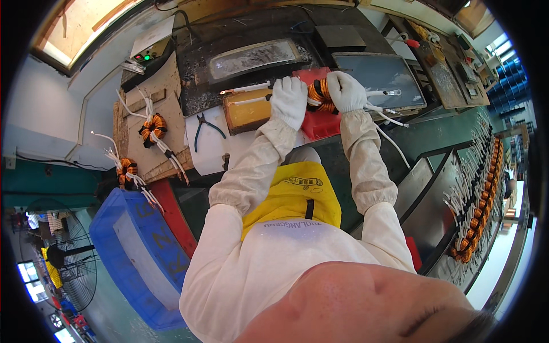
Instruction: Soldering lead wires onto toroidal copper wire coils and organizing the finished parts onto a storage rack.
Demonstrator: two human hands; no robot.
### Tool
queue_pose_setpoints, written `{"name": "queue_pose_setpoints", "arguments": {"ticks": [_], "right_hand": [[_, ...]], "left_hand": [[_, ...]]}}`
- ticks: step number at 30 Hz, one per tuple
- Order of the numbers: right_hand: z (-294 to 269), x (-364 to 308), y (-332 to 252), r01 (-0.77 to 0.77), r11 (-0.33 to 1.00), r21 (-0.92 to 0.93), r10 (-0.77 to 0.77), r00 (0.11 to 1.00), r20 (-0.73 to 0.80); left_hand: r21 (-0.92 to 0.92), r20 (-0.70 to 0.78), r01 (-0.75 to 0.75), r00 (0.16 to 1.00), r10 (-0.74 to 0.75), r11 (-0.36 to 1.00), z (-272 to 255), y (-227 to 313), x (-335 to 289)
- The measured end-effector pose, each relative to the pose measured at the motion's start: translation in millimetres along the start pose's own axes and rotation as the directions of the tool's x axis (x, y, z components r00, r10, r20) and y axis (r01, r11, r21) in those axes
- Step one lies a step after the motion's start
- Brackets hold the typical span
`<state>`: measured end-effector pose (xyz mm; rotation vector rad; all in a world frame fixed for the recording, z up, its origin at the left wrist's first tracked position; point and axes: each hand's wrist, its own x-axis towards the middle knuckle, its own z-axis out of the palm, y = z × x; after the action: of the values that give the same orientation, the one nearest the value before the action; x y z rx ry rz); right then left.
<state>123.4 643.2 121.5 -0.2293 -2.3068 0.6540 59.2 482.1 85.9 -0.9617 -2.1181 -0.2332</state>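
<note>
An orange copper-wound ring coil (321, 95) with black bands sits between my gloved hands over a red holder (319, 124). My right hand (346, 91) is closed on the coil's right side. Curled beside its left side, my left hand (289, 102) grips the coil's white leads (250, 89); its fingertips are partly hidden. These leads stick out to the left, one ending in bare copper, above a yellow-brown block (246, 114). On the right, more white leads stretch past my right hand, one tipped with a metal lug (393, 92).
Green-handled pliers (207, 129) lie on white paper left of the block. Two similar coils (153, 130) rest at the bench's left side, above a blue crate (137, 257). Behind is a framed molten-looking surface (254, 58). A long row of coils (483, 200) stands on a right-hand rack.
</note>
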Motion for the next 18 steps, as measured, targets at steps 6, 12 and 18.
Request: {"name": "queue_pose_setpoints", "arguments": {"ticks": [6, 12, 18], "right_hand": [[1.1, -1.6, 3.7, 0.041, 0.999, 0.021, -0.040, 0.998, -0.038], [2.9, -0.8, 6.0, 0.040, 0.999, 0.017, -0.040, 0.999, -0.036], [4.0, -0.7, 7.6, 0.051, 0.999, 0.012, -0.051, 0.998, -0.043]], "left_hand": [[0.070, 0.019, 0.076, 0.997, -0.077, 0.995, 4.6, 12.8, -8.0], [0.099, -0.002, 0.056, 0.998, -0.056, 0.994, 8.8, 14.8, -10.6], [-0.035, 0.136, 0.183, 0.975, -0.176, 0.983, 4.8, 14.0, -7.4]]}}
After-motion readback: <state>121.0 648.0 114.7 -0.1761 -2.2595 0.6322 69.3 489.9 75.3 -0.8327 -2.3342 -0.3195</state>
